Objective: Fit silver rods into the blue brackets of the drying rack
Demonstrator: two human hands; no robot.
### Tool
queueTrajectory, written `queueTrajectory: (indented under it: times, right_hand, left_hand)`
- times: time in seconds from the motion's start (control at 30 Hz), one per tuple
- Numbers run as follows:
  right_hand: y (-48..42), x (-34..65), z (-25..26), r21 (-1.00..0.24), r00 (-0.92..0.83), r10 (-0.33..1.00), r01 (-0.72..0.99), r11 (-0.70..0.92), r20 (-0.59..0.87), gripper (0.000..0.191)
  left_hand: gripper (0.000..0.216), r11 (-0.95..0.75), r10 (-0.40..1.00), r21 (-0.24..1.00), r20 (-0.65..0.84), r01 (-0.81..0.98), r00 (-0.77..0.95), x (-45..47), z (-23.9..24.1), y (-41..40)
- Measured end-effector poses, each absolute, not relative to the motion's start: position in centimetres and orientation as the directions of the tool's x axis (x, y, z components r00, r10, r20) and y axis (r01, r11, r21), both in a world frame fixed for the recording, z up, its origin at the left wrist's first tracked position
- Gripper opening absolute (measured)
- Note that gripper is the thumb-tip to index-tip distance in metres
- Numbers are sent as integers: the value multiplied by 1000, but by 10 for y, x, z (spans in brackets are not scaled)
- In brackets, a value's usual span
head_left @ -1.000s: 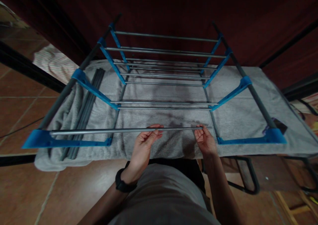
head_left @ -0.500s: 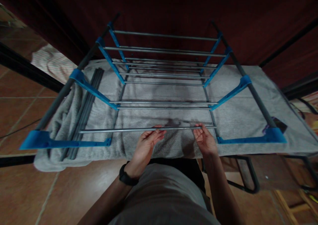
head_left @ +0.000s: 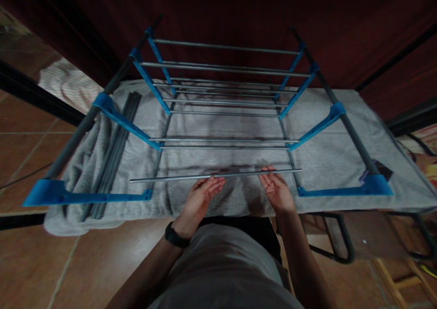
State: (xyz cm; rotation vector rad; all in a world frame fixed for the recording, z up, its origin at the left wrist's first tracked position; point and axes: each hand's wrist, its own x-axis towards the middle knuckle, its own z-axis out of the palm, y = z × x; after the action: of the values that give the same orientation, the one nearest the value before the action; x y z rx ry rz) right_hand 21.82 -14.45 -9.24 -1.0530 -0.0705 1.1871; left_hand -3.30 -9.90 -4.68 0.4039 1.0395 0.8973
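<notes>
Pinched in the fingertips of your left hand and your right hand, as the head view shows, is a thin metal rod, held crosswise over the grey towel. Compared with a second earlier, you have shifted it rightward, its left end drawn away from the outer part of the left front bracket. Neither end now appears seated in that or the right front bracket, so your fingers seem its only support.
</notes>
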Motion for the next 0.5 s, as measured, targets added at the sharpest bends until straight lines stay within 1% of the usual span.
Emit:
queueTrajectory:
  times: [0.2, 0.3, 0.37, 0.4, 0.5]
  right_hand:
    - [-140, 208, -88, -709, 401, 814, -705, -18, -421, 23]
    - [-139, 203, -91, -702, 389, 820, -712, -22, -420, 19]
    - [-138, 201, -94, -696, 405, 809, -718, -6, -426, 13]
    - [-138, 201, -96, -693, 422, 798, -721, 8, -430, 13]
    - [-138, 202, -102, -689, 474, 761, -723, 49, -444, 20]
  left_hand:
    - [22, 598, 788, 647, -582, -472, 201, -31, -51, -96]
    - [21, 594, 793, 655, -573, -466, 206, -30, -55, -96]
    - [21, 585, 802, 671, -561, -456, 204, -31, -58, -97]
    - [22, 580, 808, 683, -554, -445, 203, -32, -60, -97]
    - [27, 544, 839, 767, -511, -341, 190, -34, -65, -98]
